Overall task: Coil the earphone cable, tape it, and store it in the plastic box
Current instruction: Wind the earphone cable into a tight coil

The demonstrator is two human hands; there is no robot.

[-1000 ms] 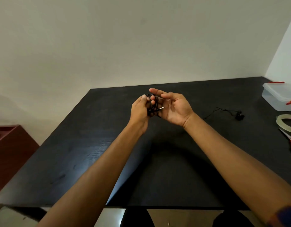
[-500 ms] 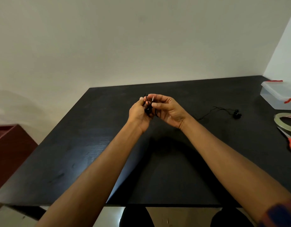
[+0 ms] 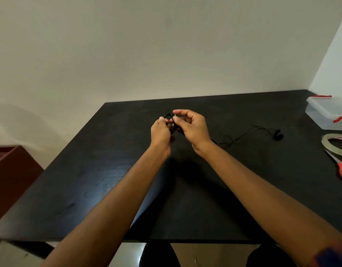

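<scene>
Two hands are above the table (image 3: 89,170). The left hand (image 3: 161,132) fingers curl round the earphone cable (image 3: 168,115) coil. The right hand (image 3: 193,127) fingers pinch its end just beside them. The plastic box (image 3: 324,111) sits far right of the fingers.

A single head-worn view looks forward and down from the counter's (image 3: 89,180) near edge, close above it, toward the far wall (image 3: 166,45).

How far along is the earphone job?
Done: a small coil is formed. In hand: the left hand holds it, the right hand pinches it. Left: loose cable and earbuds lie on the table; tape and closed box untouched.
</scene>
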